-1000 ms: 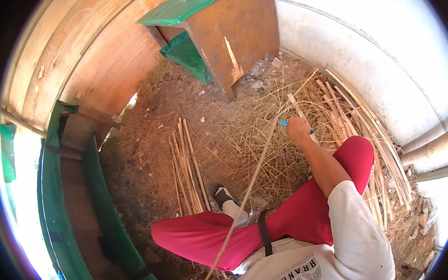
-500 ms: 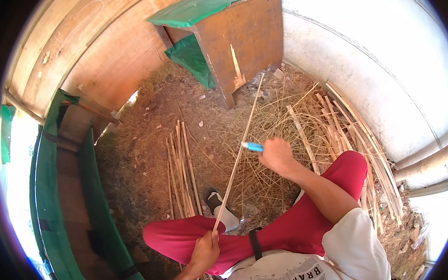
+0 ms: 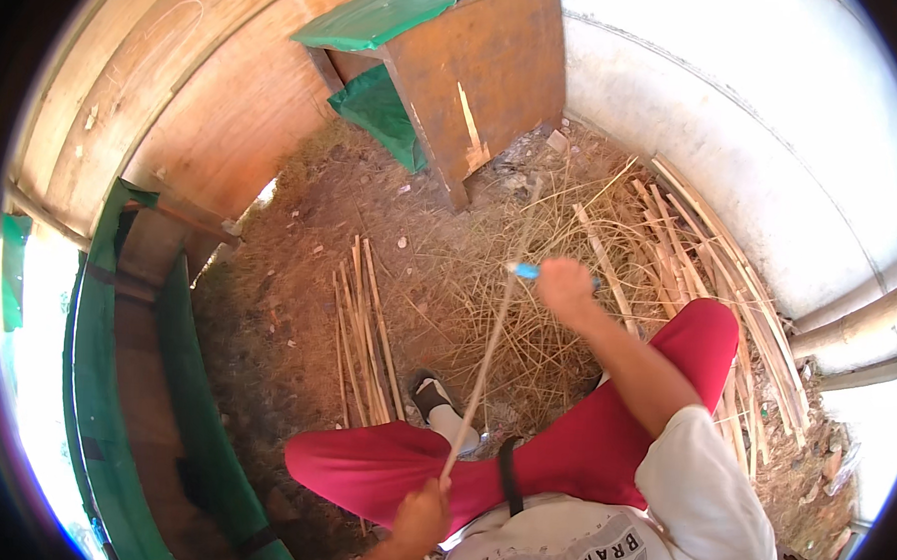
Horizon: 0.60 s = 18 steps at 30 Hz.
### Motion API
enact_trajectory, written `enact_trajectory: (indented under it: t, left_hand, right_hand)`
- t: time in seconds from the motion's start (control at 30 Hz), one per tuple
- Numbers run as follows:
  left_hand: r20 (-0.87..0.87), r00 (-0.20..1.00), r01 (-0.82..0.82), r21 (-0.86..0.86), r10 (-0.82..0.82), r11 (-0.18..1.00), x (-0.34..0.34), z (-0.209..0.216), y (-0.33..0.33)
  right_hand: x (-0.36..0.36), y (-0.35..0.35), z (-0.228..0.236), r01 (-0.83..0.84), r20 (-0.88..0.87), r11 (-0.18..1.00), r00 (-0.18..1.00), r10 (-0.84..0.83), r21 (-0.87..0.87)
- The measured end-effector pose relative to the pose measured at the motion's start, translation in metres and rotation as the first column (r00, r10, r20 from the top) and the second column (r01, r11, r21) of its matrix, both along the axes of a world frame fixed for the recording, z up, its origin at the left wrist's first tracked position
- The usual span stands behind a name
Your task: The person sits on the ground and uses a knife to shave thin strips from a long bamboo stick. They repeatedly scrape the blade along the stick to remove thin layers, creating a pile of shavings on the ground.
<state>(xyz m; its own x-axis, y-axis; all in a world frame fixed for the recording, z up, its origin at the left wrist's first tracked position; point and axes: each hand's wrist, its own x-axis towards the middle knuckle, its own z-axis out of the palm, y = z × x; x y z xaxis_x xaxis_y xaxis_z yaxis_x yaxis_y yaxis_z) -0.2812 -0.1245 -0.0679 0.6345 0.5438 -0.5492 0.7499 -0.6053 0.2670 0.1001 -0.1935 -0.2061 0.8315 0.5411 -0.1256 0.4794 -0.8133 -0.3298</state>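
Observation:
A long, thin bamboo strip (image 3: 492, 357) slants from my lap up and away over the scattered shavings, its far end blurred. My left hand (image 3: 421, 514) is closed around the strip's near part, beside my waist. In front of my right knee, my right hand (image 3: 566, 288) makes a fist around a blue-handled knife (image 3: 526, 270). The knife's pale front end meets or crosses the strip, and a bit of blue shows behind the fist. The blade itself is too small and blurred to make out.
Several bamboo strips (image 3: 366, 326) lie left of my foot. Curly shavings (image 3: 525, 353) cover the ground between my legs. A larger pile of split bamboo (image 3: 705, 256) lies along the white wall (image 3: 736, 112). A wooden cabinet (image 3: 477, 76) with a green cover stands ahead.
My right hand with the knife has shifted slightly right and away from me. My left hand has moved right and toward my body, drawing the strip along with it.

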Motion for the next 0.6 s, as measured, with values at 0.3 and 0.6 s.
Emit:
enact_trajectory:
  t: [0.3,0.6]
  left_hand:
    - [-0.079,0.997,0.027,0.020,-0.025,0.999,-0.077,0.014,-0.012]
    - [-0.119,0.987,-0.094,0.137,0.111,0.986,-0.119,0.046,-0.012]
  right_hand:
    - [0.015,0.003,-0.018,0.013,-0.110,0.996,0.994,-0.022,-0.084]
    - [0.053,-0.030,-0.069,0.197,-0.100,0.966,0.971,-0.215,-0.165]
